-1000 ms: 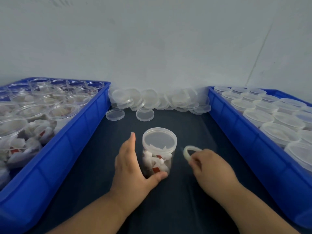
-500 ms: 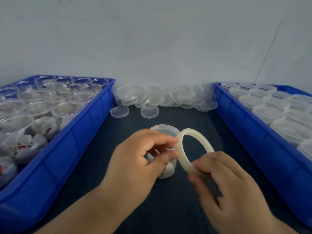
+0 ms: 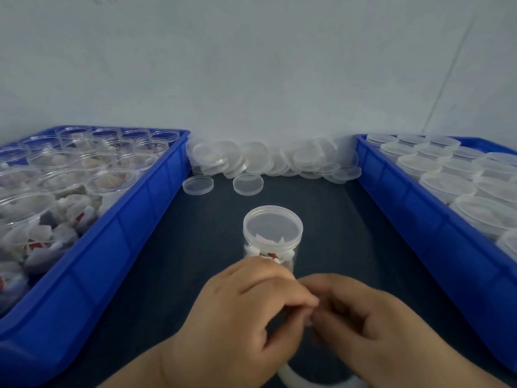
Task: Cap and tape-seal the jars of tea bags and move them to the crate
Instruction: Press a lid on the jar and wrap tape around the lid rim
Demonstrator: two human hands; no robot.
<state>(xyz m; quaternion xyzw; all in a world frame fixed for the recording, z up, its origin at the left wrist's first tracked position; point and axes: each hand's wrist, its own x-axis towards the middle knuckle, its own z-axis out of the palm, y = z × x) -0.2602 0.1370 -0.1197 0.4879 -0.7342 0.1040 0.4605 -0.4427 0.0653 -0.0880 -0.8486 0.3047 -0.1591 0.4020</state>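
The blue crate (image 3: 419, 228) on the right is waiting. On the surface (image 3: 195, 242) the capped jar (image 3: 272, 233) is standing upright: light, slick, thin-walled, best gripped around its body. In front, left hand (image 3: 246, 312) and right hand (image 3: 372, 323) are bunching together, pinching the tape roll (image 3: 291, 380), probably picking its end, though that's blurred.

No legible text, label, brand, number or sign anywhere in view. Red-and-white patches on tea bags (image 3: 269, 254) inside capped jar (image 3: 272, 239): possibly printed tags, too blurred to read. Similar red patches among open jars (image 3: 112, 182) in left crate (image 3: 112, 247): likewise unreadable.
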